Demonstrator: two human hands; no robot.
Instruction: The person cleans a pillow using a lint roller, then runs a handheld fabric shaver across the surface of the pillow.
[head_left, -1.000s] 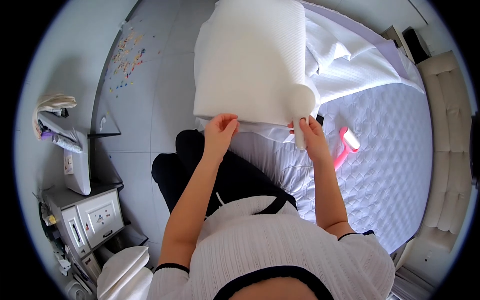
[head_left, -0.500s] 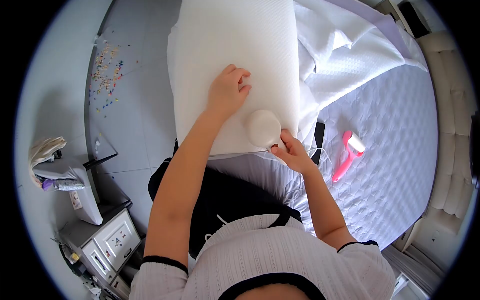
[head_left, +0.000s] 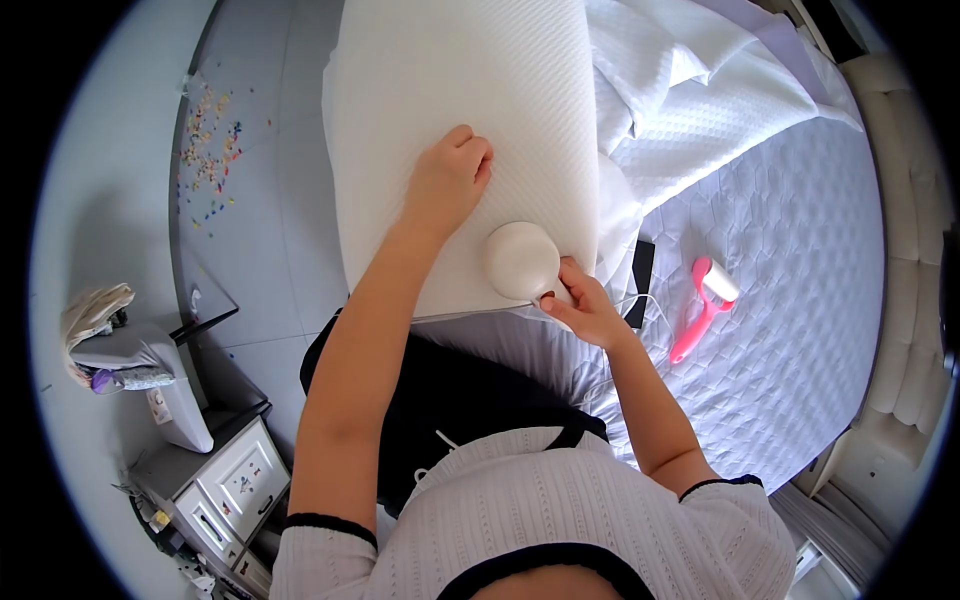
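Right hand: fingers [head_left: 592, 322] of the right hand [head_left: 585, 310] wrapped round the short handle of a white device [head_left: 522, 260].
Left hand: the left hand [head_left: 450, 180] is over the pad, fingers curled in narrow; whether they pinch fabric, I cannot tell.
Device: smooth, rounded head over the near right part of the pad.
Progress: device in hand at the pad; its surface gives no sign of what is done or left.
Pad: the white pad [head_left: 460, 80] is thick, block-shaped, finely ribbed.
Cloth: white cloth [head_left: 720, 120], dimpled, bunched beside it.
Roller: pink-handled lint roller [head_left: 698, 330], unheld on the quilted bed [head_left: 770, 320].
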